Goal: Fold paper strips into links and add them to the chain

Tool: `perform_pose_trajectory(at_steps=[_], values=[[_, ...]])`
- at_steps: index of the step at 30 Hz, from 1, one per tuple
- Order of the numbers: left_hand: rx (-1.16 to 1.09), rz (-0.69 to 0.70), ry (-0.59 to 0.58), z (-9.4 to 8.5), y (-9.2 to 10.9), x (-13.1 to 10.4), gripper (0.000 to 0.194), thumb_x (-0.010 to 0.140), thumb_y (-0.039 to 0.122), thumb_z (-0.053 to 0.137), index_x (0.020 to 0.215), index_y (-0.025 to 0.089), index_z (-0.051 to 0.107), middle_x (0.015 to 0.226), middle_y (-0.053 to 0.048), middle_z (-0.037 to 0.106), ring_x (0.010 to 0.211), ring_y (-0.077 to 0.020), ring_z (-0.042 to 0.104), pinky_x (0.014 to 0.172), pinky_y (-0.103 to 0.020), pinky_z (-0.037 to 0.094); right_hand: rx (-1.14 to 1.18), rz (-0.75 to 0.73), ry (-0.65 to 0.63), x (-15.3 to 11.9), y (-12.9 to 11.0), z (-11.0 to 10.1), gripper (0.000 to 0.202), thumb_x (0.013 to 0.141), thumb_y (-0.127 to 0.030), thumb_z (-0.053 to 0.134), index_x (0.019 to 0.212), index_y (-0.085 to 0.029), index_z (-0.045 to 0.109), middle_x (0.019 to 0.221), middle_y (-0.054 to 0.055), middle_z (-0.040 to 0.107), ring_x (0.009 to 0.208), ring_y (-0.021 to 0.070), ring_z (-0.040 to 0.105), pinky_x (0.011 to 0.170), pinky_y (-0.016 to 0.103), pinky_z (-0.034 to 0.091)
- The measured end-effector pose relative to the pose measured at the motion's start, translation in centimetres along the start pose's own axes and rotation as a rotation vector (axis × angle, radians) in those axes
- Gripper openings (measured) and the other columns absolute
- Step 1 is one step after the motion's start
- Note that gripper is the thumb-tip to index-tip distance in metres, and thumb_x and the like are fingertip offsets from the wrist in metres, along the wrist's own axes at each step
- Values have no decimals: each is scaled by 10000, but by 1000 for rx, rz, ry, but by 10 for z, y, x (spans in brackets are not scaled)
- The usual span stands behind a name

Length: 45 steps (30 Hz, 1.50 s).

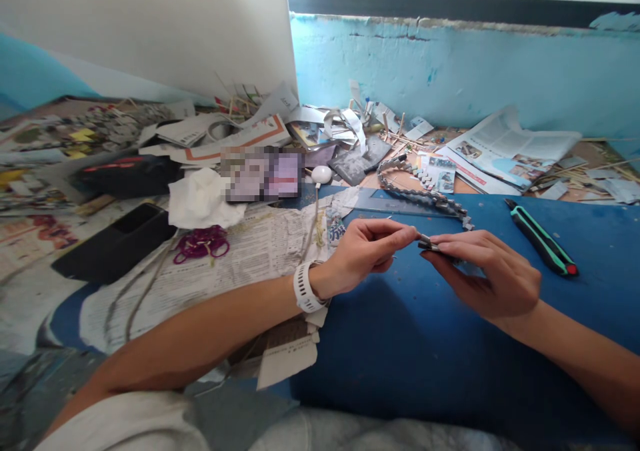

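My left hand (367,248), with a white watch strap (306,288) at the wrist, pinches one end of a small dark grey folded piece (429,243). On the other side, my right hand (493,271) grips the same piece between thumb and fingers. Both hands are above the blue tabletop (400,364), their fingertips nearly touching. Just behind them a chain of folded grey paper links (425,198) curves back across the table. Part of the held piece is hidden by my fingers.
A green and black cutter (543,238) lies at the right. Newspaper (250,248), purple string (203,244), a black case (115,244) and white tissue (203,198) are at the left. Behind are a clear ruler (400,203), magazines (510,151) and paper scraps.
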<state>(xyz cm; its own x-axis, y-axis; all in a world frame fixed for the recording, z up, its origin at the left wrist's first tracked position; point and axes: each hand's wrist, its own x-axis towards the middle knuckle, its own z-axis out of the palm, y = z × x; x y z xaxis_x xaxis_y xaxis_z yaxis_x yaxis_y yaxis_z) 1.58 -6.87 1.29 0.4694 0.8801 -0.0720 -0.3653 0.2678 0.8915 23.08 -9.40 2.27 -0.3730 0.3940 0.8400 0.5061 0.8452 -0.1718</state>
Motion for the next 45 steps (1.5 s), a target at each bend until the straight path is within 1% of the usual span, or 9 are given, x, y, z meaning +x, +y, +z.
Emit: perform_pose_trajectory(at_steps=[5, 9, 15, 19, 27, 32, 35, 39, 45], values=[[23, -13, -20, 0, 1, 0, 286, 785, 407, 881, 829, 156, 751, 502, 92, 416, 416, -19, 279, 412, -206, 225, 34, -9, -30, -1, 1, -1, 455, 792, -32, 835, 1187, -217, 704, 989, 65, 830, 863, 223, 804, 735, 322, 681], [66, -48, -11, 1, 3, 0, 311, 753, 393, 903, 813, 157, 709, 497, 91, 458, 419, -26, 317, 410, -202, 237, 58, -39, -55, -1, 2, 0, 465, 787, -17, 831, 1200, -184, 699, 984, 81, 827, 866, 225, 802, 748, 317, 680], [48, -128, -43, 3, 6, 0, 336, 725, 381, 917, 795, 144, 690, 500, 93, 458, 417, -19, 276, 414, -212, 198, 58, -36, -75, -3, 2, 0, 452, 811, -31, 820, 1208, -202, 687, 981, 76, 825, 866, 219, 798, 751, 321, 679], [21, -144, -82, 3, 7, -1, 298, 746, 336, 904, 791, 147, 678, 498, 98, 429, 424, -22, 270, 422, -210, 200, 52, -33, -72, -4, 1, 0, 448, 810, -20, 819, 1202, -189, 682, 976, 91, 822, 863, 218, 796, 751, 324, 675], [41, -169, -100, 6, 11, -1, 327, 765, 379, 884, 792, 153, 649, 486, 115, 353, 422, -22, 238, 423, -204, 212, 50, -31, -52, -3, 0, 1, 448, 801, -25, 822, 1190, -211, 698, 982, 65, 832, 863, 215, 806, 758, 304, 679], [35, -166, -100, 6, 11, -2, 316, 774, 370, 879, 802, 156, 648, 501, 109, 383, 420, -20, 242, 419, -203, 223, 57, -49, -53, -2, 1, -2, 441, 815, -34, 815, 1196, -216, 691, 998, 69, 831, 874, 219, 805, 754, 316, 686], [24, -156, -117, 4, 9, -3, 297, 793, 355, 868, 812, 157, 648, 512, 104, 407, 416, -17, 249, 417, -199, 224, 73, -66, -63, -1, 0, -3, 394, 808, -28, 820, 1134, -207, 690, 995, 77, 828, 867, 217, 802, 747, 310, 684], [51, -114, -126, 1, 7, -3, 264, 812, 341, 858, 842, 157, 673, 509, 102, 402, 418, -22, 291, 419, -190, 241, 89, -51, -54, 1, -2, -3, 298, 789, -16, 833, 904, -213, 640, 968, 86, 824, 818, 205, 789, 703, 296, 669], [77, -95, -124, 0, 7, -2, 276, 828, 366, 850, 853, 159, 670, 506, 104, 388, 416, -24, 319, 418, -184, 257, 105, -42, -35, 0, -1, -1, 357, 758, 12, 845, 782, -209, 567, 937, 99, 821, 774, 199, 781, 675, 286, 649]])
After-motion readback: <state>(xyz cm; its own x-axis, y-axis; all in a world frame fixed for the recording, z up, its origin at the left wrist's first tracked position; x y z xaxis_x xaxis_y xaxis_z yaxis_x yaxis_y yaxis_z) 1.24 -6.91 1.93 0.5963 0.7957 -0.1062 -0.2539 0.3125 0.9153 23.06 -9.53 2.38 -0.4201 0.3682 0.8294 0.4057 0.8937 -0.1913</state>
